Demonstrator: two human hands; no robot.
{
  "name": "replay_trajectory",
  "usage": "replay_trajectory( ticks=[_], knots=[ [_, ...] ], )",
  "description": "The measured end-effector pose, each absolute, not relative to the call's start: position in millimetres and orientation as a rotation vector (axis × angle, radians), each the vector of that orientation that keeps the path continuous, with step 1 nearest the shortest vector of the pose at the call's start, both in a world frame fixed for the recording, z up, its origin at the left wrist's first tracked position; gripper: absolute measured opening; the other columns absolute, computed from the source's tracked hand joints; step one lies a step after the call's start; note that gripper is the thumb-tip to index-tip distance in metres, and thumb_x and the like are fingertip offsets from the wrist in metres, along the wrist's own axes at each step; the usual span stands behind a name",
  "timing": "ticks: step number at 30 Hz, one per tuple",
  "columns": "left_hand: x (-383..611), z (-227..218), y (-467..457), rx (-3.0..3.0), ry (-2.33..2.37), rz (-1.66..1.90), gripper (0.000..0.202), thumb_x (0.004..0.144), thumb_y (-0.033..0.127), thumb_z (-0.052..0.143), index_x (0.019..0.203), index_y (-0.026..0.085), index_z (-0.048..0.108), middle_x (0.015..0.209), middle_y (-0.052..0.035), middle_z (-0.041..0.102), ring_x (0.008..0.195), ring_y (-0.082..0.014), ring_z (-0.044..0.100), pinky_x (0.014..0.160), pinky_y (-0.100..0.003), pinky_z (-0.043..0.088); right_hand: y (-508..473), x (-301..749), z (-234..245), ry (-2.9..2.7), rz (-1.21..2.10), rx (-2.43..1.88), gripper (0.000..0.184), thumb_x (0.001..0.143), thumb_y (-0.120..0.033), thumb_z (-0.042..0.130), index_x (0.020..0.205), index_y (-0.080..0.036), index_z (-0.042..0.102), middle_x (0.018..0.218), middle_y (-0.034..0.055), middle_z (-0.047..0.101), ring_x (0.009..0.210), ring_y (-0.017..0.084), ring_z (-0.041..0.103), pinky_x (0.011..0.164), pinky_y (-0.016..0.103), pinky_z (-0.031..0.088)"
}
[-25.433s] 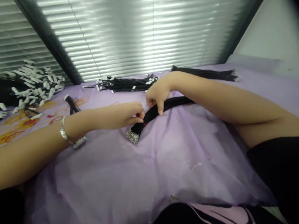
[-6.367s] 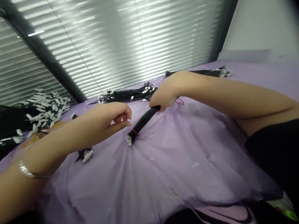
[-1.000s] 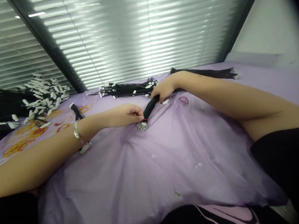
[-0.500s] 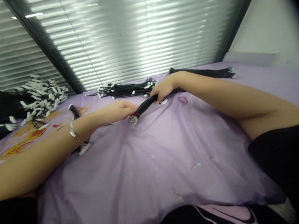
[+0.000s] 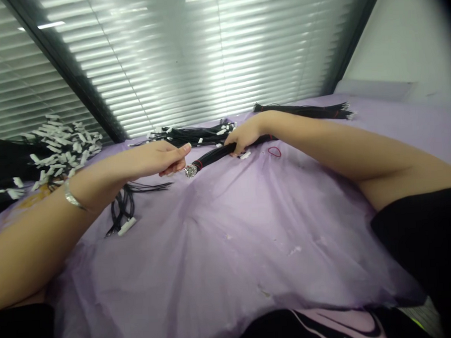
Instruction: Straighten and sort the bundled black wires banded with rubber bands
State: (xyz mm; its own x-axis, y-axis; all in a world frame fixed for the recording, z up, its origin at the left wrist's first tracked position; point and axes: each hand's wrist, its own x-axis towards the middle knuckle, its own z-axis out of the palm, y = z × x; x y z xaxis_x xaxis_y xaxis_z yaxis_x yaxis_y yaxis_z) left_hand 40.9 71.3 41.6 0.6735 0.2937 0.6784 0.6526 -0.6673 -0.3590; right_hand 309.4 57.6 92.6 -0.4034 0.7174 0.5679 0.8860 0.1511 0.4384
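My right hand (image 5: 242, 137) is closed around a bundle of black wires (image 5: 214, 155). Red bands circle the bundle, and its bare silvery ends (image 5: 190, 171) point left. My left hand (image 5: 174, 159) is just left of those ends, thumb stretched out and fingers curled. Whether something thin is pinched in it, I cannot make out. Below the left wrist lie looped black wires (image 5: 123, 207) with a white connector (image 5: 127, 226). A loose red rubber band (image 5: 274, 152) rests on the purple cover right of my right hand.
A large heap of black wires with white connectors (image 5: 54, 145) fills the left side. More connector wires (image 5: 193, 135) lie along the back by the window blinds (image 5: 204, 54). Another banded wire bundle (image 5: 301, 109) lies back right. Purple sheeting (image 5: 223, 270) covers the table.
My left hand has moved left and slightly up, off the bundle's side to just beyond its ends. The bundle's end has swung left and up. My right hand keeps its grip.
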Motion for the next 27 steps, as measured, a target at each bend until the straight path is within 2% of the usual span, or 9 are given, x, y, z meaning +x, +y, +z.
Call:
replay_trajectory(
  ticks=[6, 11, 17, 24, 27],
  knots=[
    [34, 45, 69, -2.417, -0.698, -0.542, 0.050, 0.090, 0.056, 0.045, 0.057, 0.019, 0.053, 0.060, -0.0021, 0.053, 0.057, -0.0150, 0.046, 0.062, -0.028, 0.038, 64, 312, 96, -2.228, -1.105, -1.572, 0.026, 0.079, -0.034, 0.062, 0.099, -0.019, 0.064, 0.084, 0.0008, 0.060, 0.076, 0.017, 0.053, 0.071, 0.032, 0.038],
    [30, 41, 68, -2.361, -0.768, -0.450, 0.047, 0.088, 0.054, 0.049, 0.058, 0.019, 0.043, 0.058, -0.0005, 0.039, 0.052, -0.0129, 0.034, 0.051, -0.027, 0.030, 63, 313, 95, -2.231, -1.073, -1.567, 0.026, 0.079, -0.036, 0.061, 0.098, -0.019, 0.063, 0.086, 0.0010, 0.059, 0.077, 0.016, 0.053, 0.070, 0.030, 0.038],
    [26, 28, 59, -2.161, -0.819, -0.298, 0.041, 0.090, 0.048, 0.047, 0.065, 0.019, 0.033, 0.065, 0.0015, 0.029, 0.055, -0.0112, 0.028, 0.049, -0.025, 0.026, 61, 313, 93, -2.238, -1.014, -1.563, 0.025, 0.079, -0.034, 0.061, 0.098, -0.018, 0.063, 0.084, 0.0007, 0.056, 0.076, 0.015, 0.051, 0.069, 0.029, 0.038],
    [20, 29, 48, -2.135, -0.852, -0.336, 0.042, 0.092, 0.050, 0.041, 0.065, 0.018, 0.041, 0.065, 0.0001, 0.037, 0.054, -0.0113, 0.033, 0.048, -0.024, 0.029, 64, 316, 98, -2.259, -0.965, -1.541, 0.026, 0.078, -0.035, 0.063, 0.098, -0.018, 0.064, 0.083, 0.0015, 0.056, 0.077, 0.016, 0.052, 0.072, 0.030, 0.039],
    [13, 29, 45, -2.067, -0.779, -0.437, 0.043, 0.090, 0.049, 0.046, 0.061, 0.017, 0.045, 0.061, -0.0003, 0.041, 0.050, -0.0106, 0.035, 0.044, -0.024, 0.028, 66, 317, 100, -2.265, -0.954, -1.529, 0.028, 0.078, -0.037, 0.064, 0.098, -0.018, 0.064, 0.083, 0.0011, 0.056, 0.076, 0.016, 0.051, 0.073, 0.030, 0.040]
  ],
)
